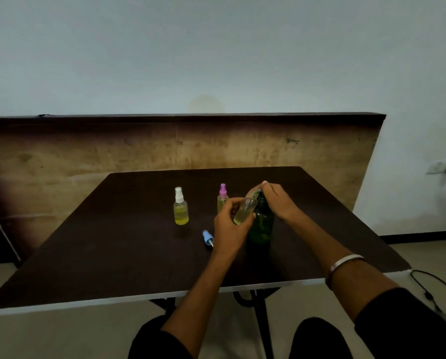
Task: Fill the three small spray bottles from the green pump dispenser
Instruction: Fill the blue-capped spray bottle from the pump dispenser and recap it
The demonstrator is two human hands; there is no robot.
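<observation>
The green pump dispenser stands upright right of the table's middle. My right hand rests on its pump head, fingers curled over the top. My left hand holds an uncapped small clear bottle, tilted, with its mouth up against the pump spout; yellowish liquid sits in its lower part. The blue spray cap lies on the table just left of my left hand. A white-capped spray bottle with yellow liquid stands further left. A pink-capped spray bottle stands behind my left hand, partly hidden.
The dark table has a pale front edge close to my knees. A wooden board leans against the wall behind it. A cable lies on the floor at the right.
</observation>
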